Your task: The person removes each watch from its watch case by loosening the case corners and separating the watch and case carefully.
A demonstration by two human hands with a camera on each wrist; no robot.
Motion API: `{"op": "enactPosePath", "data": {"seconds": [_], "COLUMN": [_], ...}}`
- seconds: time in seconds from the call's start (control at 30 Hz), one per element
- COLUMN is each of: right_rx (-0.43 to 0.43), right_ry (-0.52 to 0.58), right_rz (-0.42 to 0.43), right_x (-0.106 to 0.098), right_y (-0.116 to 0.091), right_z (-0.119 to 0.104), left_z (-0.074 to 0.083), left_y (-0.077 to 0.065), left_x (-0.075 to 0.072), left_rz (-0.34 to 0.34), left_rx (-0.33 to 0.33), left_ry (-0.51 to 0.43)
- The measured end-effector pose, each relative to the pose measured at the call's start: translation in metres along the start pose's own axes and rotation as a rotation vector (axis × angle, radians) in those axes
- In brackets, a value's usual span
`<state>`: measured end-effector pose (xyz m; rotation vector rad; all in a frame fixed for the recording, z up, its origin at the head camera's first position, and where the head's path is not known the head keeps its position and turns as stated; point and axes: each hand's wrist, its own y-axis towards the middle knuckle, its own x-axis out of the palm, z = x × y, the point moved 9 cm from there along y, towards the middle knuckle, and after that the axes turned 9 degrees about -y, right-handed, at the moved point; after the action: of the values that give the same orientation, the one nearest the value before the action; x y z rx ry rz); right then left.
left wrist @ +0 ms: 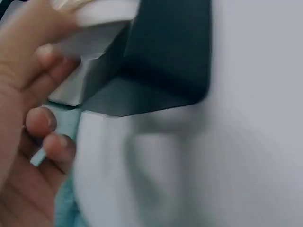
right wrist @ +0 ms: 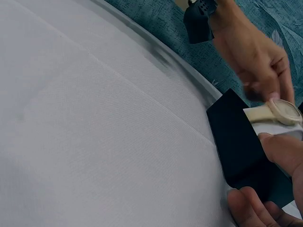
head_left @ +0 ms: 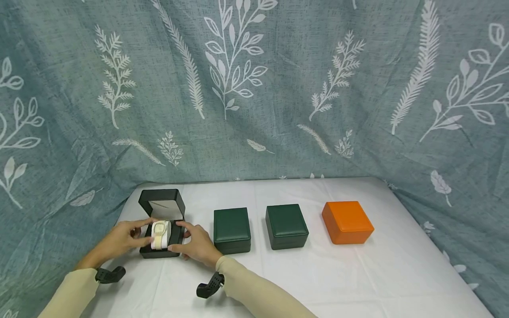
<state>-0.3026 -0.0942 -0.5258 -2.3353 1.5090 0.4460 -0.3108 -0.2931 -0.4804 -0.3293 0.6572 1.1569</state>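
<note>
At the table's left stands a black watch box (head_left: 175, 238), its pale-lined lid (head_left: 162, 195) raised at the back. A cream watch (head_left: 160, 229) on a white cushion (right wrist: 279, 128) sits over the left part of the box base, tilted in the right wrist view. My left hand (head_left: 121, 238) pinches the watch and cushion between thumb and fingers. My right hand (head_left: 200, 245) grips the box at its right side, thumb at the front edge near the cushion and fingers along the outer wall. In the left wrist view the box wall (left wrist: 165, 52) looks blurred.
Two dark green boxes, one nearer (head_left: 232, 227) and one farther right (head_left: 287, 225), stand closed beside the black box. An orange closed box (head_left: 347, 221) lies further right. All rest on a white-covered table (head_left: 302, 282) before a leaf-patterned teal curtain (head_left: 278, 132).
</note>
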Motion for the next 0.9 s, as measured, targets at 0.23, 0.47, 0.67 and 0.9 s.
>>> {"op": "enactPosePath", "data": {"seconds": [0.23, 0.47, 0.67, 0.9], "right_rx": [0.0, 0.0, -0.008, -0.013], "right_ry": [-0.008, 0.008, 0.006, 0.012], "right_rz": [0.007, -0.006, 0.005, 0.005], "right_x": [0.001, 0.003, 0.002, 0.002], "right_y": [0.0, -0.003, -0.001, 0.001], "right_z": [0.0, 0.0, -0.001, 0.0], "left_z": [-0.007, -0.017, 0.003, 0.009], "left_y": [0.0, -0.006, 0.002, 0.005], "left_x": [0.001, 0.008, 0.01, 0.012], "left_rz": [-0.037, -0.088, -0.153, -0.124], "left_rx": [-0.045, -0.119, -0.004, -0.064], "left_ry": [0.003, 0.023, 0.096, 0.126]}}
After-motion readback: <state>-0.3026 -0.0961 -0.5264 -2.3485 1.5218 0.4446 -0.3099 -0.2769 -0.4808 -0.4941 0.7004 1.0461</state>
